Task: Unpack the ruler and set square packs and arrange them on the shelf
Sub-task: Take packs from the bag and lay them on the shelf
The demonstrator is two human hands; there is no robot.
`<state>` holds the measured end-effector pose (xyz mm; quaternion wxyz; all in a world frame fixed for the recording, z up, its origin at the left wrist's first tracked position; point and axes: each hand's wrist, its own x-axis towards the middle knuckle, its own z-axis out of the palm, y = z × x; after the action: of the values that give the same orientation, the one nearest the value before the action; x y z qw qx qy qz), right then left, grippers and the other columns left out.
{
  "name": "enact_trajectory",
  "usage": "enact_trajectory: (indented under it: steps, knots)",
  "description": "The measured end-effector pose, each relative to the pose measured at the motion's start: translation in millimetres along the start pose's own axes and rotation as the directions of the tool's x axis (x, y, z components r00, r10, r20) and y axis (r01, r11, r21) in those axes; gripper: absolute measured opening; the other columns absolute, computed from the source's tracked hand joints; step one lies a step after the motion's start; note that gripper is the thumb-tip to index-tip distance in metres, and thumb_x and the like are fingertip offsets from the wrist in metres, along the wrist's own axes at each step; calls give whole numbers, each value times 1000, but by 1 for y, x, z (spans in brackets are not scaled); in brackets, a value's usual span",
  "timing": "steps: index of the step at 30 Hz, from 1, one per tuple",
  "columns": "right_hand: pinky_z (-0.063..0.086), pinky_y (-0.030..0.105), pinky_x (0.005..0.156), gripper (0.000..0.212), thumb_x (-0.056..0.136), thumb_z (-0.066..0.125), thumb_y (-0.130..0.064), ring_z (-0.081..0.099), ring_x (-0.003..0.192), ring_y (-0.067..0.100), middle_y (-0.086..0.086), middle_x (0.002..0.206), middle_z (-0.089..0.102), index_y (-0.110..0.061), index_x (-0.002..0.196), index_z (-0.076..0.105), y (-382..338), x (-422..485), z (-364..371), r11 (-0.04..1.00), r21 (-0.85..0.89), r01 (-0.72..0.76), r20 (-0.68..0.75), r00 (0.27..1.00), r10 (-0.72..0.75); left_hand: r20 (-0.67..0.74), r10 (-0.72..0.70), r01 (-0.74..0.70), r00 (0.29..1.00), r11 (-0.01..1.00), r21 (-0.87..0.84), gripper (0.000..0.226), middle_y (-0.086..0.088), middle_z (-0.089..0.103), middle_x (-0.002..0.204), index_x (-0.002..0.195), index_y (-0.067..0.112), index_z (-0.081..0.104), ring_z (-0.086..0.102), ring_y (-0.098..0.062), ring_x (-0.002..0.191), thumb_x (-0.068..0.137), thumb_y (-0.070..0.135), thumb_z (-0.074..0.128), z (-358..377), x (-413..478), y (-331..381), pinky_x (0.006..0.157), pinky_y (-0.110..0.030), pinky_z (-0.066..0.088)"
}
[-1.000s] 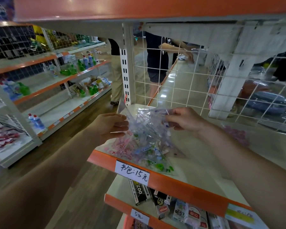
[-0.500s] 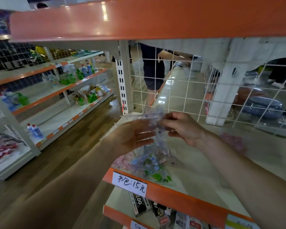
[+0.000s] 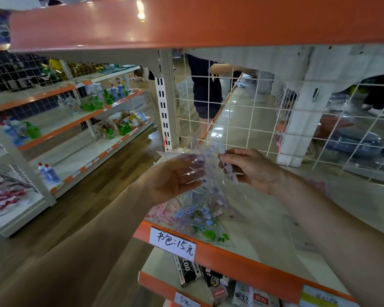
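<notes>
1. Gripping a clear bag (image 3: pixel 205 173) from both sides, the left hand (image 3: pixel 175 179) and the right hand (image 3: pixel 252 171) hold it up above the front left corner of the shelf (image 3: pixel 275 220).
2. Inside the bag are see-through printed set squares (image 3: pixel 192 141), and two triangular tips poke upward out of its top. A ruler end (image 3: pixel 171 154) sticks out to the left, roughly level.
3. The bag's long axis runs from the hands downward and toward the camera. Its lower end reaches the packs lying on the shelf.
4. The left fingers (image 3: pixel 190 173) are partly curled round the bag's left side and show through the plastic. The right thumb and fingers pinch the bag's upper right edge.
5. Flat at the shelf's front lie a pink-printed pack (image 3: pixel 162 214) on the left and a green-and-blue-printed pack (image 3: pixel 208 230) on the right. The right one's corner sits near the orange front edge (image 3: pixel 242 262).
6. A white handwritten price label (image 3: pixel 173 243) on that edge reads "书包:15元".
7. On the shelf below, a lower label (image 3: pixel 185 300) reads "5元" and a black box (image 3: pixel 185 269) shows "100". The print on the neighbouring small boxes is too blurred to read.
</notes>
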<state>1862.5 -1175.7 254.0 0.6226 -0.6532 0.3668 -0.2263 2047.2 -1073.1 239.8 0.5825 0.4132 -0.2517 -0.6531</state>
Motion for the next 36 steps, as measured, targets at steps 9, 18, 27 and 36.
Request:
enact_trajectory:
  steps: [9, 18, 27, 36]
  knots:
    - [34, 13, 41, 15, 93, 58, -12, 56, 61, 15, 5, 71, 62, -6, 81, 65, 8, 7, -5, 987, -154, 45, -194, 978, -74, -32, 31, -30, 999, 999, 32, 26, -7, 71, 95, 100, 9, 62, 71, -20, 85, 76, 4, 56, -20, -8, 7, 90, -46, 50]
    - [50, 34, 70, 32, 94, 56, -25, 62, 73, 33, 23, 89, 67, 5, 92, 67, 6, 13, 27, 855, -461, 238, 18, 966, -259, -55, -17, 20, 998, 998, 65, 22, -7, 71, 97, 94, 12, 63, 71, -19, 83, 76, 0, 56, -22, -5, 4, 85, -41, 52]
    - [54, 27, 64, 30, 91, 60, -35, 68, 70, 14, 4, 84, 72, -6, 93, 68, 3, -2, 40, 703, -708, 67, 155, 986, 61, -211, 2, 17, 977, 996, 89, 17, -5, 73, 86, 88, 12, 62, 71, -16, 74, 90, 1, 49, -40, -12, 12, 78, -37, 56]
    - [33, 28, 50, 41, 77, 69, -52, 51, 64, 15, -2, 74, 53, -17, 81, 50, 11, -25, 70, 130, -970, 208, 223, 968, 117, -320, -27, 44, 947, 998, 47, 10, -10, 70, 93, 101, 9, 58, 72, -19, 72, 94, 6, 51, -47, -16, 11, 61, -35, 59]
